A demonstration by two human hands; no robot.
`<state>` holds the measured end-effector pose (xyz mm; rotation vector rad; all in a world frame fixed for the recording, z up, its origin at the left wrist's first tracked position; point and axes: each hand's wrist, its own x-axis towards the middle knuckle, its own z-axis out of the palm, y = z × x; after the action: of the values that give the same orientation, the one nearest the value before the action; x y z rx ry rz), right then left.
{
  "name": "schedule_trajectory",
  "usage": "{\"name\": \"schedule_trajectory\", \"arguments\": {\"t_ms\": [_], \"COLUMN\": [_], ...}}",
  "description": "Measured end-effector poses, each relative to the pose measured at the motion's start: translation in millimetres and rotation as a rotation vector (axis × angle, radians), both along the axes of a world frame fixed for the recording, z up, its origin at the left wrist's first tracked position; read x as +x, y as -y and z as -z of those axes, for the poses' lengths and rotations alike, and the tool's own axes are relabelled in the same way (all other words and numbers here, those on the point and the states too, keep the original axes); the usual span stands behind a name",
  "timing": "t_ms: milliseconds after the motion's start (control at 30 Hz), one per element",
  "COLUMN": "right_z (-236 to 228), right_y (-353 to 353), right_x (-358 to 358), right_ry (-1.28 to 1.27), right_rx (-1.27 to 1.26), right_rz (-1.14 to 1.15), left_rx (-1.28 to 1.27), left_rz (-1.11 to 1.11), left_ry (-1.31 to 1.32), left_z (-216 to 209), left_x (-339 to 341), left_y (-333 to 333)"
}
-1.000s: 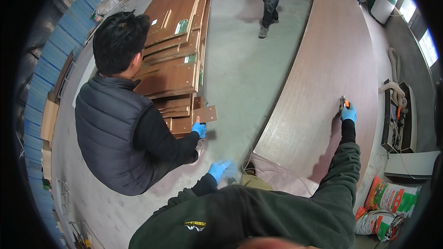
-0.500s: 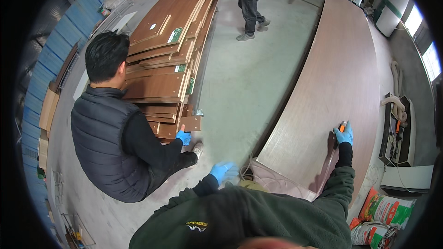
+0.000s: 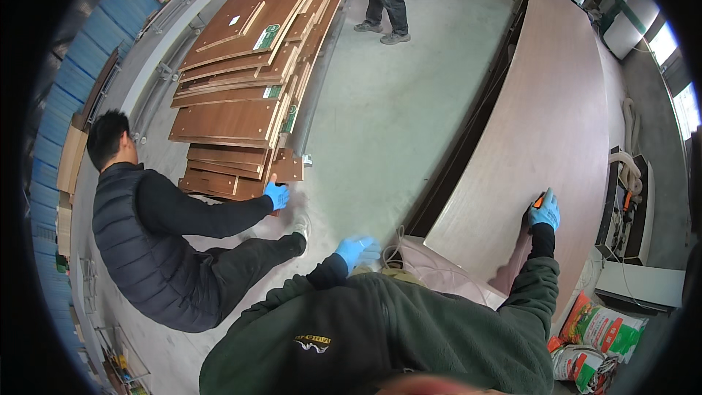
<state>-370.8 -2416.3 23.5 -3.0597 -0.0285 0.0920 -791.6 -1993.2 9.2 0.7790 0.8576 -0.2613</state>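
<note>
stack of brown boards (image 3: 241, 95) sits far left of the big brown panel (image 3: 541, 124), a crouching coworker's gloved hand (image 3: 276, 194) on it. left hand (image 3: 357, 250) hangs loosely curled off the panel's near corner, holding nothing. right hand (image 3: 545, 211) is closed round an orange cutter (image 3: 539, 200) on the panel. i'd keep the blade flat and steady; open concrete floor (image 3: 395, 124) lies left of the panel.

Big panel (image 3: 541, 132): wood veneer, smooth, matt brown. Stacked boards (image 3: 241, 102): darker wood laminate, slight sheen, pale raw edges. Floor (image 3: 395, 124): smooth grey concrete, dull. Right hand (image 3: 545, 211) and left hand (image 3: 356, 250): blue rubber gloves. Green sleeves: fleece cloth.
</note>
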Motion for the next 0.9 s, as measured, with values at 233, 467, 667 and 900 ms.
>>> {"name": "schedule_trajectory", "arguments": {"t_ms": [233, 467, 667, 900], "right_z": [3, 24, 40, 7], "right_y": [-13, -14, 3, 12], "right_x": [-1, -11, 14, 10], "right_ry": [-0.042, 0.100, 0.144, -0.223], "right_rx": [0.188, 0.431, 0.555, 0.358], "right_rz": [0.073, 0.155, 0.246, 0.503], "left_rx": [0.080, 0.057, 0.180, 0.199], "left_rz": [0.047, 0.111, 0.237, 0.274], "left_ry": [-0.003, -0.026, 0.147, 0.048], "left_z": [10, 25, 14, 20], "left_x": [2, 28, 166, 285], "left_y": [-60, -140, -202, -290]}}
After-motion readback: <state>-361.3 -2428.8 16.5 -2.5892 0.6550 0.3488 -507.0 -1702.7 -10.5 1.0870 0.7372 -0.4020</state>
